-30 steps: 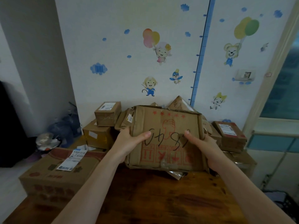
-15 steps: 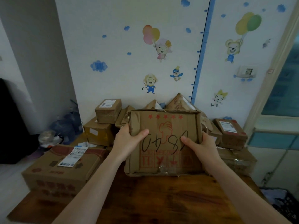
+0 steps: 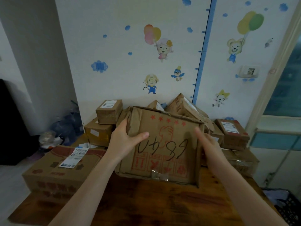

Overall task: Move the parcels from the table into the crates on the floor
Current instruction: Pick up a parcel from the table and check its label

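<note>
The box (image 3: 162, 144) was held tilted at the table's (image 3: 146, 206) middle, before other parcels (image 3: 231, 132) piled along the back edge. The left hand (image 3: 123, 141) gripped its upper left corner; the right hand (image 3: 211, 147) clasped its right edge.

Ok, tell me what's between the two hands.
The box marked in black pen, in the head view: the left hand grips its left edge, the right hand holds its right edge.
</note>
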Action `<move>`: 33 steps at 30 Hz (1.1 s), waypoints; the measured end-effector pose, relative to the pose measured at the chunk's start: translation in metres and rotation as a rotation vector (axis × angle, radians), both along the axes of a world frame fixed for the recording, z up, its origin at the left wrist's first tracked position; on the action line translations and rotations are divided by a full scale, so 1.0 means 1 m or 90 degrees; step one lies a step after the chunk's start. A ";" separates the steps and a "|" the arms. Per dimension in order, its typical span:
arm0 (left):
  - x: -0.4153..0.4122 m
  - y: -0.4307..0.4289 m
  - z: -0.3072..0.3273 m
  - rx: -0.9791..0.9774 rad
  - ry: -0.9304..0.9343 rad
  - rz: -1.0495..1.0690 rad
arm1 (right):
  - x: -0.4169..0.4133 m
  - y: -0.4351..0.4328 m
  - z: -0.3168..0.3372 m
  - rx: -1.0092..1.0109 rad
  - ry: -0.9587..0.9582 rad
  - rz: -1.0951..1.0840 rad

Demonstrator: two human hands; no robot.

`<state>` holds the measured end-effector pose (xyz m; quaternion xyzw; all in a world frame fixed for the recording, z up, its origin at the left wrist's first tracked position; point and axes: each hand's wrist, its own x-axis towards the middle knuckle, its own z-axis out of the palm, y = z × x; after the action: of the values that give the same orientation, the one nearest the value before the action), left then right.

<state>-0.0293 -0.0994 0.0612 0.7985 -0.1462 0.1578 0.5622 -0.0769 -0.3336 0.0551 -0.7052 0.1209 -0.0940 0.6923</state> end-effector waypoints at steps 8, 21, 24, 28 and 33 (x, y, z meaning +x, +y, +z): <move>-0.004 0.007 0.025 -0.167 0.201 0.002 | 0.007 0.002 0.012 0.136 0.108 0.001; -0.017 0.032 0.011 -0.123 0.414 -0.001 | -0.005 0.004 -0.011 -0.088 0.235 0.147; -0.018 0.036 0.007 -0.076 0.464 -0.014 | -0.009 0.007 -0.011 -0.098 0.220 0.141; -0.025 0.029 -0.003 -0.081 0.486 0.002 | -0.016 0.005 -0.012 -0.053 0.202 0.115; -0.028 0.018 -0.016 -0.065 0.447 0.018 | -0.027 -0.001 -0.018 -0.100 0.209 0.104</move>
<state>-0.0574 -0.0810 0.0454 0.7768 0.0752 -0.1111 0.6154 -0.1040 -0.3342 0.0367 -0.7703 0.1668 0.0697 0.6115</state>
